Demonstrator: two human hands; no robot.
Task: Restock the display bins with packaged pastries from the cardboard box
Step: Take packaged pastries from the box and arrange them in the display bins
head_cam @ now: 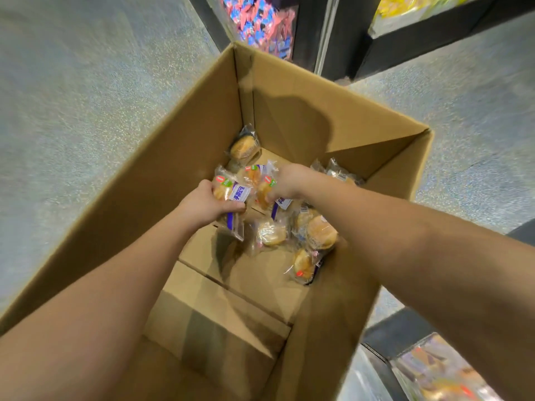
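While boxed, pastries (pixel 231 195) within fingers (pixel 236 209).

White Chinese characters on purple pastry packet label (pixel 241 194), mostly illegible

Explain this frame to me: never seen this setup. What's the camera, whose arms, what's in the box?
There is no machine here. One wide-angle camera worn on a person's head looks down at their bare arms reaching into an open cardboard box on a speckled floor. A few clear-wrapped pastries lie loose on the box bottom, such as this one. The left hand grips one packaged pastry; the right hand grips another. Blurred display bins with colourful packets stand beyond the box.
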